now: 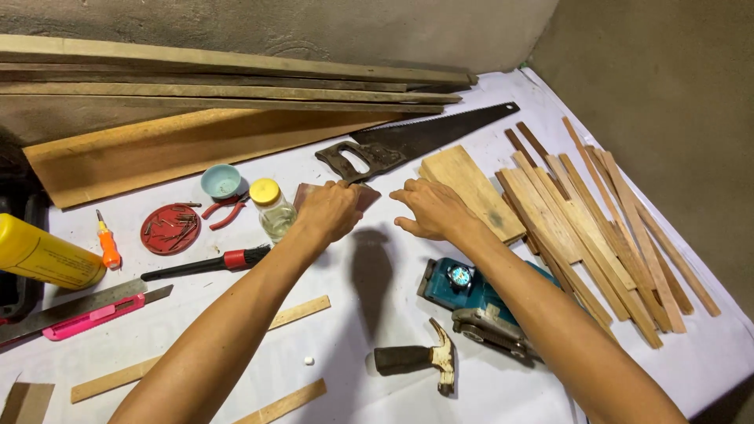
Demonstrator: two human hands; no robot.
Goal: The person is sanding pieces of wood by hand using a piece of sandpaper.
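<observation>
Left hand (328, 210) grips one brown sheet (363, 196) on the counter (503, 392); right hand (430, 209) hovers spread, empty, beside it. One handsaw (416, 140), one hammer (420, 360), one teal sander (471, 302), a pile of wood strips (597, 228). White-covered counter, bare plaster walls

A white-covered worktop (353, 267) carries a handsaw (416, 140) by a plank (181, 145), with a board (471, 191) and a heap of slats (597, 228) to the right. A sander (471, 302) and hammer (420, 360) lie near the front. On the left sit a jar (272, 208), pliers (224, 212), bowl (221, 180), red lid of nails (170, 228), brush (208, 263), screwdriver (107, 245), yellow bottle (43, 255), pink knife (90, 320) and two wood strips (196, 349).
</observation>
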